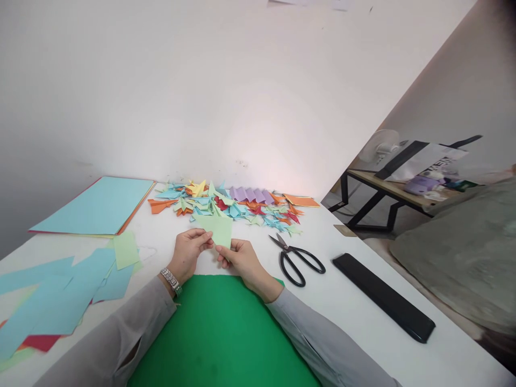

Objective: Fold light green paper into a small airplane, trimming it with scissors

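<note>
Between my two hands I hold a small light green sheet of paper (220,230), raised just above the table. My left hand (188,251), with a metal watch on its wrist, pinches the paper's lower left edge between thumb and fingers. Along the bottom edge, my right hand (241,258) grips it with the thumb in front. Right behind the paper lies a pile of folded paper shapes (201,204) in blue, green, orange, yellow and red. A green mat or sheet (229,333) spreads beneath my wrists.
Black-handled scissors (292,255) lie open to the right, beside a long black case (382,295). Blue sheets (97,204) are stacked at back left, with loose paper pieces (68,295) nearer. A purple pleated strip (250,195) and orange papers (302,200) rest by the wall.
</note>
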